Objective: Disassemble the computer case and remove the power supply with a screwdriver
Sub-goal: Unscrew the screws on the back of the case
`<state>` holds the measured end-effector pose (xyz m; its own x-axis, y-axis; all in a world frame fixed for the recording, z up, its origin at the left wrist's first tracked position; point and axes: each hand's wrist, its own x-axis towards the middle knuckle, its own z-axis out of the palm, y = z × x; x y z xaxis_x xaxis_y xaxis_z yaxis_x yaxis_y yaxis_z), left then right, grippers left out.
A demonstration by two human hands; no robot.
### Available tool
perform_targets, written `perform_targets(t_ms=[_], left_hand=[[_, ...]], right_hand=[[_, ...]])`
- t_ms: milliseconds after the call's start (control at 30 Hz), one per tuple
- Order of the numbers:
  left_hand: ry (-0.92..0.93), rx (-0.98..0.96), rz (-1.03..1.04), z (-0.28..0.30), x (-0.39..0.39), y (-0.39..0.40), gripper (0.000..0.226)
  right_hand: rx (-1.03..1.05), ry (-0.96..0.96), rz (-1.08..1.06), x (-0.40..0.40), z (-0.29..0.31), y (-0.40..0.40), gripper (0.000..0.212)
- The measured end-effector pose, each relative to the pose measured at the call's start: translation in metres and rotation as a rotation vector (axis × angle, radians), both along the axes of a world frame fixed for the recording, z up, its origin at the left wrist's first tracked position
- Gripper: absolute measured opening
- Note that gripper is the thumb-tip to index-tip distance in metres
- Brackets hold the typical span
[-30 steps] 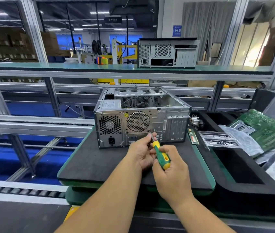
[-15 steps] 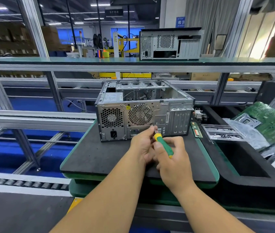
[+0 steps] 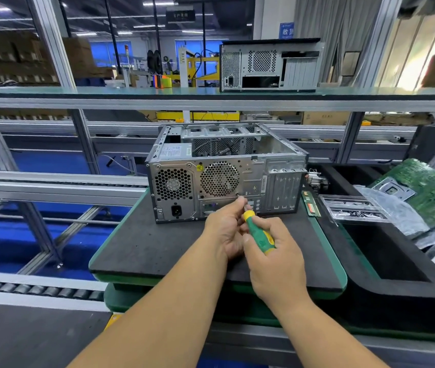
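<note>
Steadying the shaft with your left hand (image 3: 226,229), your right hand (image 3: 272,257) gripping the screwdriver (image 3: 258,231), you've raised the tip from the lower panel to a screw beside the fan grille on the computer case (image 3: 227,172) on the desk (image 3: 142,248); power supply (image 3: 173,185) still mounted rear-left.

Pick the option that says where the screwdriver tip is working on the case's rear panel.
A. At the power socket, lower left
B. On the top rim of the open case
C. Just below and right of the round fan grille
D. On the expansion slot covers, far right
C: the right hand holds the screwdriver, and the left hand steadies its shaft, whose tip meets the computer case just below and right of the round fan grille.
</note>
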<state>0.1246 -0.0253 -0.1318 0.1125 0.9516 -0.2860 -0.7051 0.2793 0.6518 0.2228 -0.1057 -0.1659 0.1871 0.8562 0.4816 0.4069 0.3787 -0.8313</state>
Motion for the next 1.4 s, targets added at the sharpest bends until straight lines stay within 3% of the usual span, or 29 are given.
perform_targets(t_ms=[133, 400, 733, 867, 1067, 1200, 1300, 1400], left_hand=[[0.054, 0.016, -0.08, 0.0, -0.001, -0.005, 0.034], [0.055, -0.025, -0.107, 0.007, -0.003, -0.002, 0.035], [0.01, 0.002, -0.146, 0.003, -0.003, 0.002, 0.029], [-0.036, -0.011, -0.159, 0.002, -0.002, 0.002, 0.029], [0.004, 0.002, -0.182, 0.002, -0.001, 0.001, 0.037], [-0.019, -0.048, -0.163, 0.006, -0.001, 0.007, 0.029], [-0.085, -0.06, -0.135, 0.004, 0.003, 0.011, 0.028], [-0.126, -0.041, -0.123, 0.003, 0.007, 0.012, 0.029]], right_hand=[[0.074, -0.033, -0.008, 0.001, -0.005, -0.002, 0.033], [0.024, 0.031, -0.028, 0.004, 0.004, -0.004, 0.052], [0.138, 0.009, -0.071, 0.002, -0.002, -0.01, 0.025], [0.214, -0.019, -0.048, 0.006, -0.008, -0.006, 0.036], [0.146, -0.068, -0.06, 0.004, -0.006, -0.007, 0.043], [0.05, 0.024, -0.043, 0.007, 0.003, -0.004, 0.045], [0.009, 0.215, 0.005, 0.009, 0.008, 0.0, 0.046], [0.035, 0.293, -0.035, 0.009, 0.009, 0.001, 0.031]])
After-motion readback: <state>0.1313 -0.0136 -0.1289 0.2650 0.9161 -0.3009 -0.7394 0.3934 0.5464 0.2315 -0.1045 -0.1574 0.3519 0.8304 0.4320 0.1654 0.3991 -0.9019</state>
